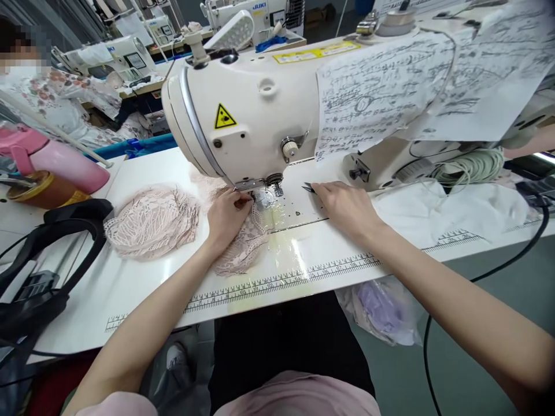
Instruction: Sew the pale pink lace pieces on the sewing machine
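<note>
My left hand (228, 216) is closed on a piece of pink lace fabric (243, 249) just left of the presser foot of the white sewing machine (247, 115). Its fingertips are partly hidden by the lace and the machine head. Part of the lace spills toward the table's front edge. My right hand (347, 207) rests on the machine bed, right of the needle area, wrapped round thread snips (308, 187); only their two dark pointed tips show. A round heap of pale pink lace (151, 222) lies left of my left hand.
A printed ruler (277, 283) runs along the table's front edge. White cloth (451, 208) and coiled pale green cord (470, 167) lie right. Left are a pink bottle (65, 159) and a black headband-like object (82, 216). Another person (56, 104) sits beyond, by more machines.
</note>
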Tool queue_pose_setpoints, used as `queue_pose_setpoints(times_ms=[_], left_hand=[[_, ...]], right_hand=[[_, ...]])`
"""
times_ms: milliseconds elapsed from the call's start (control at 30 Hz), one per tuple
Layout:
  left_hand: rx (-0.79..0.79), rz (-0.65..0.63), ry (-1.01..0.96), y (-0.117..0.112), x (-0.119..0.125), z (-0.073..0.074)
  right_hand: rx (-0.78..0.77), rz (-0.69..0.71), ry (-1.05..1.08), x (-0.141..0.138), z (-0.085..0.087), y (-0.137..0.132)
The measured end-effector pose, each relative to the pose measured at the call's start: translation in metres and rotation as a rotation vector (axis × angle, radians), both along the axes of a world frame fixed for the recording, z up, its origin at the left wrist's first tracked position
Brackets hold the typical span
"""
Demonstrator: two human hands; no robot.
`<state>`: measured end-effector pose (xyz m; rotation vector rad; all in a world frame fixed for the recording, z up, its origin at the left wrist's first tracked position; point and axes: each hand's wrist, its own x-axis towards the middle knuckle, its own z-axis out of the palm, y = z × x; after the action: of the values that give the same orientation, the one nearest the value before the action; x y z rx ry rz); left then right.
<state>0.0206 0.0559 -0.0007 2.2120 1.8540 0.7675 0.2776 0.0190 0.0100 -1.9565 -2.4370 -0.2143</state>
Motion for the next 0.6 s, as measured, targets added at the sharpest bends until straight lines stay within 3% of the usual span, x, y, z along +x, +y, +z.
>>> queue_pose_setpoints(times_ms=[300, 500, 600], left_hand=[[0.016, -0.002, -0.015, -0.001, 0.001, -0.001], [0.003, 0.007, -0.017, -0.001, 0.001, -0.001], [0.001, 0.005, -0.023, -0.001, 0.001, -0.001]], right_hand=[[-0.006, 0.039, -0.002, 0.000, 0.001, -0.001], [0.107, 0.066, 0.252, -0.014, -0.001, -0.008], [0.043, 0.074, 0.451, -0.034, 0.002, -0.010]])
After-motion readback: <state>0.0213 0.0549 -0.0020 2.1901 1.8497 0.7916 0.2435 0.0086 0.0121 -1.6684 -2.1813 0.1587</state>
